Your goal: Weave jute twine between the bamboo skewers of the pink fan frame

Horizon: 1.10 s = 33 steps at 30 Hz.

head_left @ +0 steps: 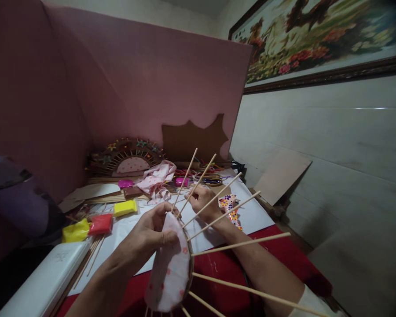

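My left hand [155, 231] grips a half-round piece covered in pale pink patterned cloth [170, 273], with the thumb lying on its face. Several thin wooden sticks [240, 242] fan out from the curved edge of this piece. Behind the sticks is my right hand [204, 204], its fingers curled together near the upper ones. Whether it pinches a stick or something small is hidden. Just right of that hand, a colourful patterned scrap [230, 209] lies on the white sheet [254, 211].
A finished-looking fan piece [132, 165] with small coloured stars leans at the back, beside crumpled pink cloth [158, 178]. Yellow [125, 208] and red [100, 223] packets lie left. A white box [46, 281] sits front left. Brown cardboard [194, 138] stands against the pink panel [145, 79].
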Tool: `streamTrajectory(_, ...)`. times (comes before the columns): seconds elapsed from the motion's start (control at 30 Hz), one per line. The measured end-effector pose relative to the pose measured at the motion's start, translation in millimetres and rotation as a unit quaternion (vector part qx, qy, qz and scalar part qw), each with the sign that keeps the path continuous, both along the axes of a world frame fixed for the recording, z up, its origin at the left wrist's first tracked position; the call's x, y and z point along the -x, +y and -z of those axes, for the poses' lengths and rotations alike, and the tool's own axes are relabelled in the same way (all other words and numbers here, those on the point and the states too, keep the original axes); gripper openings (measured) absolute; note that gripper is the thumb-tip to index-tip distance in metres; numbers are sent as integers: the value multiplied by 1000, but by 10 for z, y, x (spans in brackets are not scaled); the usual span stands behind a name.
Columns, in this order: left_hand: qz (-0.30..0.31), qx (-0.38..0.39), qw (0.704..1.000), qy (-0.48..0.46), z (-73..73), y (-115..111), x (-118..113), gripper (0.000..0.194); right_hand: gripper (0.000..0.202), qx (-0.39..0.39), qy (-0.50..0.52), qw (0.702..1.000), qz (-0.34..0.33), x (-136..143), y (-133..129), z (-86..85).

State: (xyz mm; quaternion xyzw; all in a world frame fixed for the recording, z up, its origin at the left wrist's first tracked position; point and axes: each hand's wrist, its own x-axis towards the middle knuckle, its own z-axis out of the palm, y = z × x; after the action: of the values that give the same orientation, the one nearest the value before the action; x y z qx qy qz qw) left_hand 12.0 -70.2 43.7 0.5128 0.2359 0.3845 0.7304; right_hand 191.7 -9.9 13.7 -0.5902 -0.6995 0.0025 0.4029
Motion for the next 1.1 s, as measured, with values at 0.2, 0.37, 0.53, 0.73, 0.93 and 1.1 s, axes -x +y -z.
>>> streamTrajectory(0.2, -17, 0, 1000, 4, -6, 16, 35, 55, 15, -24, 6, 1000, -4, -33, 20, 12)
streamTrajectory(0.37, -5, -5, 1000, 3, -34, -3, 40, 65, 14, -54, 25, 998, 4, -45, 24, 28)
streamTrajectory(0.53, -13, -10, 1000, -1, -39, 23, 48, 85, 22, -102, 54, 993, 25, -85, -16, -25)
streamTrajectory(0.73, 7, -20, 1000, 9, -10, 39, 92, 93, 25, -134, 83, 987, 35, -110, -44, -58)
streamTrajectory(0.93, 33, -10, 999, 3, 26, 33, 119, 43, 27, -137, 86, 987, 23, -83, -70, -54)
streamTrajectory(1.1, 6, -13, 999, -30, 8, 34, 93, 38, 27, -123, 72, 990, 17, -57, -80, -37)
